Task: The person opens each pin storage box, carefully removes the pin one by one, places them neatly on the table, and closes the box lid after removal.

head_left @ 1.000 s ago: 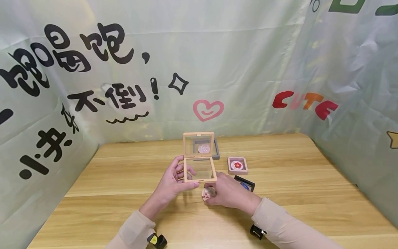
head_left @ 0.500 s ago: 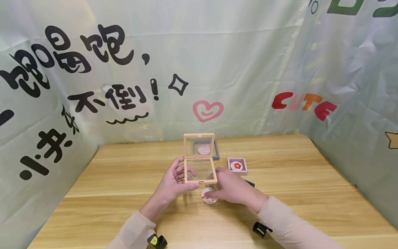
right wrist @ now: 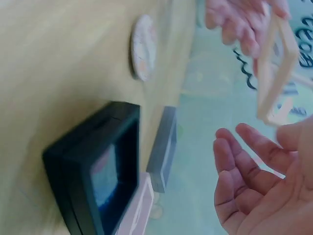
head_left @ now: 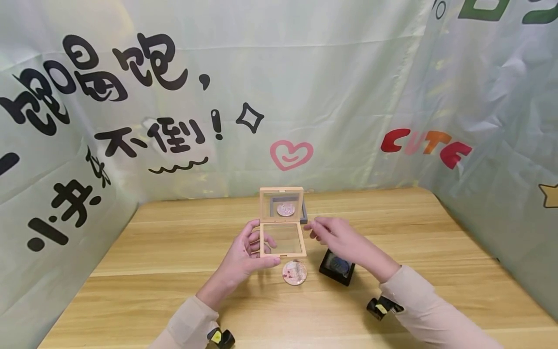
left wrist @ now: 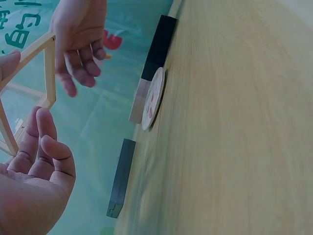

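Observation:
My left hand (head_left: 240,252) grips a light wood-coloured display case (head_left: 282,222) by its left side, thumb along the lower edge. The case is unfolded, its clear-windowed lid standing up behind the clear lower half. My right hand (head_left: 342,240) hangs in the air at the case's right side, fingers loosely bent with nothing between them; in the right wrist view its fingers (right wrist: 252,171) are apart from the case. A round badge (head_left: 294,272) with a pinkish print lies on the table below the case. Right of it sits a black case (head_left: 337,267) with a dark blue round piece inside.
A grey case (head_left: 304,214) with a pale pink round badge (head_left: 286,209) stands behind the lid. The pink case (left wrist: 140,100) is hidden behind my right hand in the head view. A printed cloth (head_left: 348,72) surrounds the wooden table (head_left: 174,252) at the back and sides.
My right hand has lifted from the round badge and moved up and right, uncovering the badge and the black case and covering the pink case. The left hand and its display case have barely shifted.

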Demonstrator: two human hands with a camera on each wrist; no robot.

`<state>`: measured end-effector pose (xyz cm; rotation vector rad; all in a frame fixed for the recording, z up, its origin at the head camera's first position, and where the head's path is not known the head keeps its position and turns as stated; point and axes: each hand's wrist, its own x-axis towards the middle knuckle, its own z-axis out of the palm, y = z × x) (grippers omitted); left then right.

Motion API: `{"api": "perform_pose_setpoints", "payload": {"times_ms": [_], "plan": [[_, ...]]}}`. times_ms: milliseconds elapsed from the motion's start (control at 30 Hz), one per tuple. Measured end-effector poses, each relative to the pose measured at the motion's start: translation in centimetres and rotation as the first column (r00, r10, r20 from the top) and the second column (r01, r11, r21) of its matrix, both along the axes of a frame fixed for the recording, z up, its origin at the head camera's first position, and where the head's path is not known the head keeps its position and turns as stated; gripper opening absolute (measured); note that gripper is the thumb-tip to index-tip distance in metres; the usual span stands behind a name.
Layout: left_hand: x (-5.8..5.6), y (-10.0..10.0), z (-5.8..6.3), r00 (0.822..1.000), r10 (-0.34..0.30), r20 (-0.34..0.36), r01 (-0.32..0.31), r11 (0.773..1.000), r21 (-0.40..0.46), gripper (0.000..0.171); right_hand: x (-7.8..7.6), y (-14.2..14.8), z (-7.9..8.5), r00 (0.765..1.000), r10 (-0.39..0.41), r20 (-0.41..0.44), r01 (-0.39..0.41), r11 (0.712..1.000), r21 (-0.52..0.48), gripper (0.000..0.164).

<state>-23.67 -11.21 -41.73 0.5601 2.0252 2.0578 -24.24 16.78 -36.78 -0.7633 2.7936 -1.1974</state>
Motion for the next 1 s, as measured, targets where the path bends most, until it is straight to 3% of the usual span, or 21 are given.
{"api": "perform_pose_setpoints", "payload": {"times_ms": [133, 333, 600, 867, 1000], "plan": [[0.1, 0.1, 0.1, 1.0, -0.01, 0.009, 0.01, 1.0, 0.001, 0.091, -0.3, 0.6, 0.9, 0.989, -0.087, 0.116, 0.1, 0.989, -0.106, 0.054], [0.4, 0.3, 0.1, 0.999, -0.037, 0.016, 0.037, 0.999, 0.001, 0.092, -0.6, 0.6, 2.0, 0.972, -0.141, 0.188, 0.168, 0.976, -0.135, 0.067], [0.8, 0.8, 0.0, 0.994, -0.107, -0.027, 0.107, 0.994, 0.002, 0.092, -0.7, 0.3, 2.5, 0.968, -0.103, 0.227, 0.14, 0.979, -0.15, 0.072], [0.9, 0.9, 0.0, 0.993, -0.114, -0.024, 0.114, 0.994, -0.007, 0.09, -0.7, 0.0, 2.7, 0.961, -0.084, 0.264, 0.134, 0.975, -0.179, 0.073], [0.9, 0.9, 0.0, 0.993, -0.113, -0.021, 0.113, 0.994, -0.009, 0.091, -0.7, 0.0, 2.7, 0.958, -0.035, 0.286, 0.1, 0.971, -0.217, 0.071]]}}
